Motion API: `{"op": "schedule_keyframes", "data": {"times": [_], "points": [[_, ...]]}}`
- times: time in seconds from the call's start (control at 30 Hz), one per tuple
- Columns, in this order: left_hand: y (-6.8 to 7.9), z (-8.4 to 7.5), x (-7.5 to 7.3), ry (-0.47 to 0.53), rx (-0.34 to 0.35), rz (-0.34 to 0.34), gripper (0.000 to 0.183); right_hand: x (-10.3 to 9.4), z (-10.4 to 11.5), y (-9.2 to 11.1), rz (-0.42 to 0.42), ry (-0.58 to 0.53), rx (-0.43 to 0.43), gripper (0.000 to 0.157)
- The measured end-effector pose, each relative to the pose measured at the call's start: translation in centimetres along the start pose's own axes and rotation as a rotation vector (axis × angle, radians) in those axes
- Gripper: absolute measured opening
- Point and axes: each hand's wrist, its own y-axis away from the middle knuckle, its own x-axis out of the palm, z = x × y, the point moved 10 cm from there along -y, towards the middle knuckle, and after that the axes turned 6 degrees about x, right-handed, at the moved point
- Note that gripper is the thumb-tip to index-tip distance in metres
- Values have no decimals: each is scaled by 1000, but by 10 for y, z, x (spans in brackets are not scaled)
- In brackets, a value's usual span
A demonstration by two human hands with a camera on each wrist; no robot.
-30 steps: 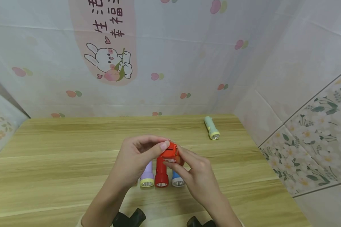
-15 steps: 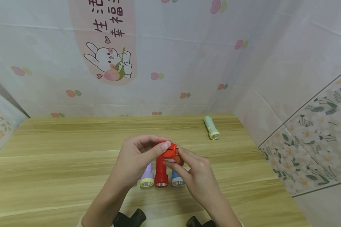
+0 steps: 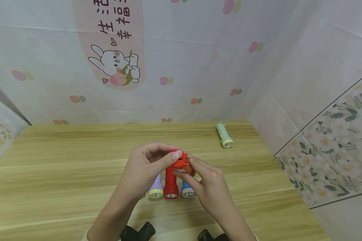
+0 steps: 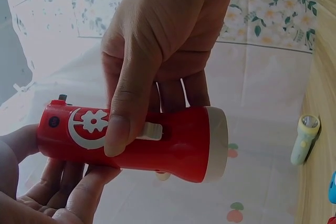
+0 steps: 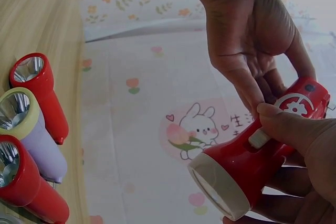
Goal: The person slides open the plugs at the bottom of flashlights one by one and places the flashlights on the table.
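Note:
Both hands hold a red flashlight [image 4: 181, 142] up over the table. It has a cream lens rim, a pale slide switch and a white gear print on its body. At the tail, metal prongs [image 3: 188, 157] stick out from the side. My left hand [image 3: 143, 167] pinches the tail end, thumb on top, in the head view. My right hand [image 3: 211, 180] grips the body; in the right wrist view its thumb [image 5: 286, 127] lies beside the switch. In the head view the lens end faces away and is hidden.
Below the hands lie a purple flashlight [image 3: 156, 187], a red flashlight [image 3: 171, 187] and a blue flashlight [image 3: 188, 190]. In the right wrist view, another red flashlight [image 5: 34, 182] shows. A mint flashlight [image 3: 224, 135] lies at the table's back right. Patterned cloth [image 3: 181, 67] hangs behind.
The metal prongs at the flashlight's tail show slightly longer than a second ago. Both hands keep nearly the same place, and the flashlights on the table have not moved.

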Motion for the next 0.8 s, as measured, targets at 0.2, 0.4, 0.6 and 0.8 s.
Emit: {"op": "schedule_keyframes", "data": {"times": [0.2, 0.4, 0.6, 0.8], "points": [[0, -1, 2, 20, 14, 13, 17, 0, 1, 0, -1, -4, -6, 26], [0, -1, 2, 15, 18, 16, 17, -1, 2, 0, -4, -6, -14, 35], [1, 2, 2, -1, -15, 15, 17, 0, 4, 2, -8, 8, -31, 37], [2, 2, 3, -11, -28, 14, 16, 0, 4, 2, -5, 23, -19, 39]]}}
